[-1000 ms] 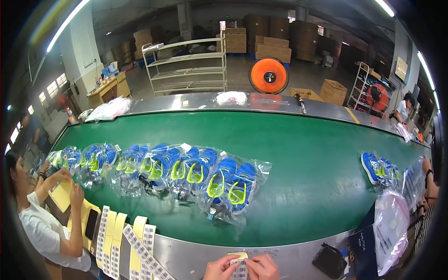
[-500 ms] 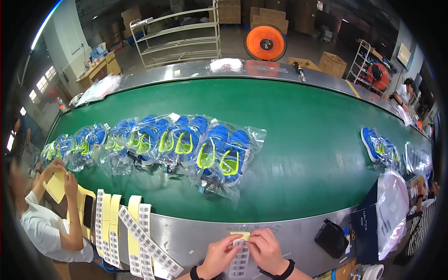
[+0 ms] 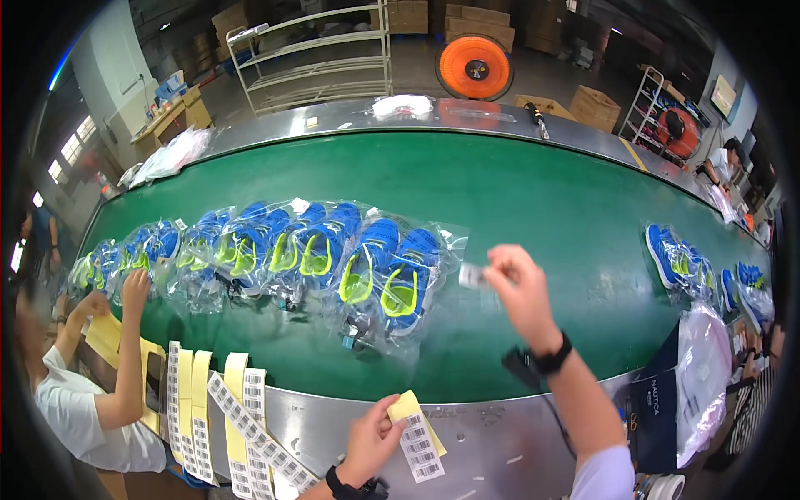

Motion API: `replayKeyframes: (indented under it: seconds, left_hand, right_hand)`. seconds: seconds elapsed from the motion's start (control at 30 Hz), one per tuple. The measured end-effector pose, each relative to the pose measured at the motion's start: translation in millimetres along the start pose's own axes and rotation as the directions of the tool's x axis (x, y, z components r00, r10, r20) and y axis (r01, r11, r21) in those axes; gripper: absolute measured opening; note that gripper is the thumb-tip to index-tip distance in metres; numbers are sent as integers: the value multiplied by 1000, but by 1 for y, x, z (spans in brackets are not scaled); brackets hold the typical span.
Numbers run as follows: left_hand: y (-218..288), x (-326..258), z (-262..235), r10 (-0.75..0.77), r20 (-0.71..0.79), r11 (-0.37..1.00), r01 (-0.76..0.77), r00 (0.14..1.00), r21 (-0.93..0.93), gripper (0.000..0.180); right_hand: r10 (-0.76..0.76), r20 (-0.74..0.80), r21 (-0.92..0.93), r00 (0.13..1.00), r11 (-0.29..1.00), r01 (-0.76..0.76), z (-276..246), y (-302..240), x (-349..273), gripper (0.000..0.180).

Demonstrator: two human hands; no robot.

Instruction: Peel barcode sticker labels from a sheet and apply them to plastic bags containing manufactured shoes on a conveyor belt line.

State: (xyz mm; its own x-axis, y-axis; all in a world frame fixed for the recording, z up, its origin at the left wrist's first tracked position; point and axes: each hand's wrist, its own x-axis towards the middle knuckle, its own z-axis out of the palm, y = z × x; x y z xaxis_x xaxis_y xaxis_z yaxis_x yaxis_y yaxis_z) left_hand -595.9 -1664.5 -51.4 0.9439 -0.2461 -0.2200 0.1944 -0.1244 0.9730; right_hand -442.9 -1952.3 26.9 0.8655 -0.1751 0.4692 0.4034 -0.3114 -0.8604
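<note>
My left hand [image 3: 373,442], low in the middle, pinches a strip of barcode labels [image 3: 419,447] on yellowish backing over the metal edge. Out over the green belt, my right hand [image 3: 518,283] holds a single small white label [image 3: 472,275] between thumb and fingertips. Just left of that label lies the nearest pair of blue shoes with lime linings [image 3: 400,287], in a clear plastic bag. Several more bagged pairs [image 3: 250,242] lie in a row toward the left. The label and the bag appear apart.
Several barcode strips [image 3: 237,417] hang over the metal edge at left, beside a co-worker [image 3: 100,417] whose hand reaches to the shoes. Bagged shoes [image 3: 679,262] lie far right. A dark box [image 3: 654,408] with plastic bags [image 3: 700,392] stands at the right edge.
My right hand has left the strip and reached forward over the belt with one label. My left hand has shifted slightly left, keeping the strip. The co-worker's hand has moved to the shoes.
</note>
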Motion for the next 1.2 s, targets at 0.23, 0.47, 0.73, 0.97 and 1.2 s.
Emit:
replayKeyframes:
  seconds: [0.23, 0.47, 0.73, 0.97, 1.2]
  left_hand:
    - [9, -2, 18, 8, 7, 1000, -9, 1000, 11, 44]
    - [9, -4, 20, 37, 18, 997, -38, 999, 73, 43]
    - [10, 2, 27, 75, 2, 990, -75, 997, 121, 42]
    - [41, -10, 6, 121, -10, 979, -118, 993, 165, 51]
    - [37, -11, 12, 81, 34, 991, -77, 996, -109, 50]
  right_hand:
    - [288, 63, -290, 956, 921, -259, 17, 118, 100, 13]
    - [446, 25, -306, 895, 856, -418, 41, 133, 105, 12]
    - [475, -8, -205, 880, 860, -467, 44, 161, 100, 10]
    - [622, -49, 347, 782, 745, -571, 43, 142, 57, 49]
    - [472, 445, 168, 761, 791, -588, -9, 9, -64, 28]
